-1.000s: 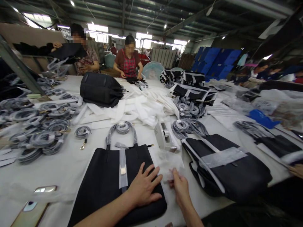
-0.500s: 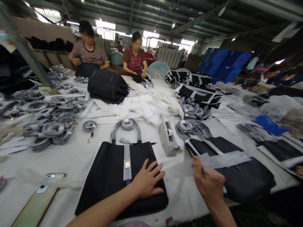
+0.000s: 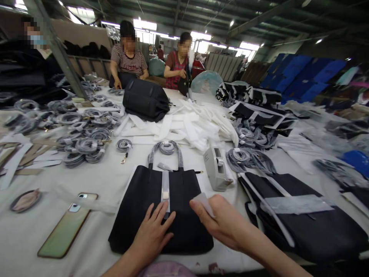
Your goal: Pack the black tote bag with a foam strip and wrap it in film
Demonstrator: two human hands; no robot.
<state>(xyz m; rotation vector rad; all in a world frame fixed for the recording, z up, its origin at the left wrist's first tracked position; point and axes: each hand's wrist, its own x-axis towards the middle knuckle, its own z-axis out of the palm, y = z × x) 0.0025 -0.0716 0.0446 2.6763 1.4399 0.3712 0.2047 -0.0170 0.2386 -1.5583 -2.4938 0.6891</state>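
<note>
The bag [image 3: 181, 192] is laid flat by the near edge of the tabletop [image 3: 95, 246]. It is covered in part by the left hand [image 3: 154, 231], palm down, fingers spread, with fingertips at the strip [image 3: 165, 179]; nothing is gripped there. A piece of film [image 3: 205, 203] is pinched narrowly by the right hand [image 3: 223, 219] over the bag's right side; whether the bag is touched by the film cannot be told. The film is probably best held straight and uncrumpled, while the bag is steadied by light, even pressure. The handles [image 3: 180, 158] are pointed toward the far edge; the body's long axis seems to be set roughly along the near edge.
</note>
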